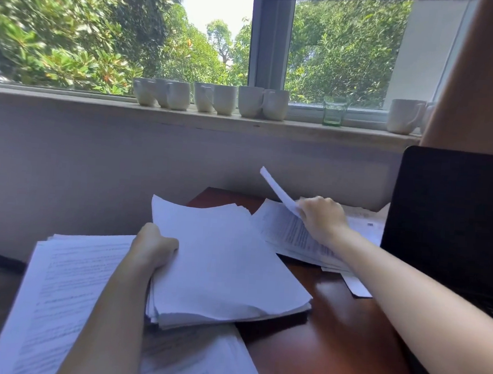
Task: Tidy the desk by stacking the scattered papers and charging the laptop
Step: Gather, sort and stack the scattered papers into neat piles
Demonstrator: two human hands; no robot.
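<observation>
Both hands are on paper. At the far left, printed pages (66,285) lie fanned over the desk's near corner. Their lower edge runs out of view and the text is too blurred to read. The left hand (154,247) grasps a thick stack (228,261) of blank-faced sheets by its left edge, thumb on top. The other fingers are hidden underneath. The stack is tilted, its near corner over the printed pages and its far corners fanning unevenly.

Right of it shows bare reddish-brown desk (332,324). Further back, the right hand (322,218) pinches a lifted sheet (277,190), raised at an angle above a spread of printed papers (285,236). Whether it holds one sheet or several I cannot tell. The forearm crosses that spread and hides its right side.

The laptop (453,216) stands open at the right edge of the desk, screen dark. The frame cuts it off, and most of its keyboard is covered by the arm.

Behind, on the windowsill (70,98), a row of white mugs (213,98) stands close together, then a green glass (334,111). A lone mug (403,116) is partly hidden by a brownish shape (486,72) I cannot identify.
</observation>
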